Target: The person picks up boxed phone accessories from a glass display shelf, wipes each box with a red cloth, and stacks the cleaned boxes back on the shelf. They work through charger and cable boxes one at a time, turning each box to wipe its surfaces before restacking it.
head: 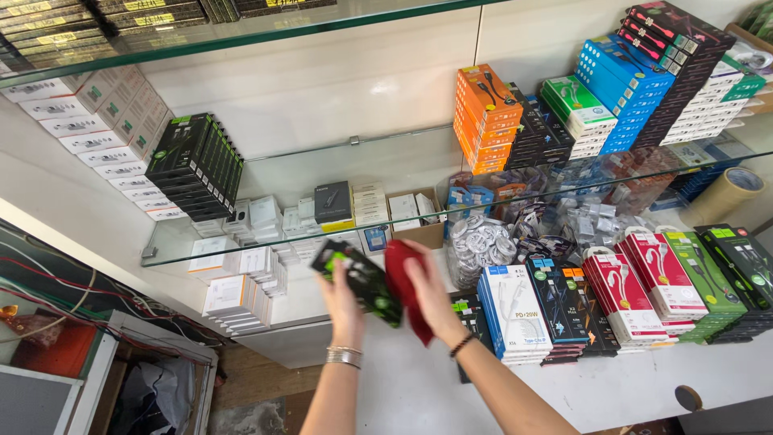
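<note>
Inspector: State the material of the item in the left hand [345, 296].

Technician: The black-and-green box [360, 282] is printed card with a glossy film; it shows highlights. The right hand [427, 294] presses a red cloth [400, 278] against it: soft, matt, woven fabric.

Inspector: Shelving?

Technician: The glass shelf [274, 217] is clear, smooth glass with a greenish edge and reflective top. The bench [612, 379] is a white, smooth, semi-gloss laminate.

Inspector: Other finishes?

Technician: The bracelet [344, 355] is polished metal. The tape roll [729, 193] is brown and glossy. The orange boxes [486, 117] are coated card, satin in finish.
</note>
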